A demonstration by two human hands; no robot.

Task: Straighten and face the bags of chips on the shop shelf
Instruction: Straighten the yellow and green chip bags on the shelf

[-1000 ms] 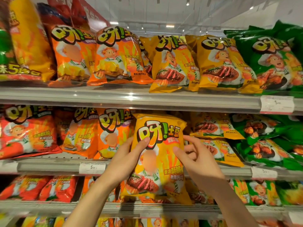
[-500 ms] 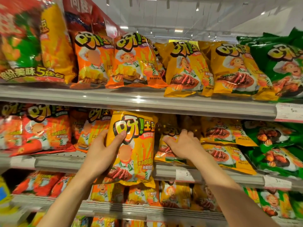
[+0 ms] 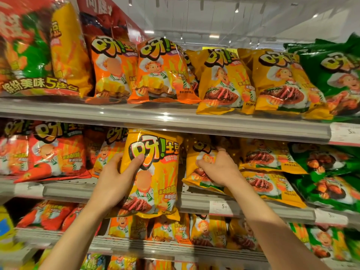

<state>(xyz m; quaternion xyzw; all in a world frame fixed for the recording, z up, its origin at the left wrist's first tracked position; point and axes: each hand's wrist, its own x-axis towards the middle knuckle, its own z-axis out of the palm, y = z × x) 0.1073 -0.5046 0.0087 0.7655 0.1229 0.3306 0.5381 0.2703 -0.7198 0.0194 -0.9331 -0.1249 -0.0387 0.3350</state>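
Your left hand (image 3: 115, 178) reaches up from the lower left and grips a yellow bag (image 3: 153, 172) by its left edge, thumb pressed across the front on the logo and the other fingers curled behind. The bag stands upright, face toward you, in front of the middle shelf (image 3: 194, 203), its bottom hanging below the shelf lip.

Your right hand (image 3: 218, 168) stretches in from the lower right, back of the hand toward you, fingers curled down into a second yellow bag (image 3: 196, 172) that sits on the middle shelf just right of the first. That bag leans, its top partly hidden by your fingers.

The held bag carries the big logo "呀!土豆", a cartoon chef with a plate of sliced steak, and the words "香浓酥脆". The same logo runs across the orange bags (image 3: 140, 73) and yellow bags on the top shelf (image 3: 175, 117). A multipack (image 3: 39, 55) at top left reads "缤纷美味5连包".

On the middle shelf, red bags (image 3: 56, 152) stand at the left; more yellow bags and green bags (image 3: 327, 176) lie flat, stacked, at the right. A price tag (image 3: 221, 207) below your right wrist begins with "5"; the rest is too blurred to read.
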